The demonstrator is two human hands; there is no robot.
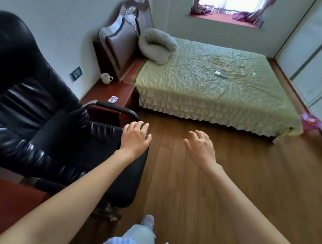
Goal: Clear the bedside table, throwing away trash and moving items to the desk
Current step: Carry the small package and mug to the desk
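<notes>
Wooden floor [218,179], bed [204,77] beyond. Fingers of both hands spread, empty: left hand [135,137] on chair [37,107], right hand [201,147] in air. Beyond chair, bedside table [110,90] with mug [106,78], small packet [112,99]. Risk: chair armrest blocking reach, mug knocked.

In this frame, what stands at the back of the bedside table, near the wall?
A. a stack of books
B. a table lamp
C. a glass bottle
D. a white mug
D: a white mug stands at the back of the bedside table, near the wall; the only other thing on it is a small packet close to the front edge.
</notes>
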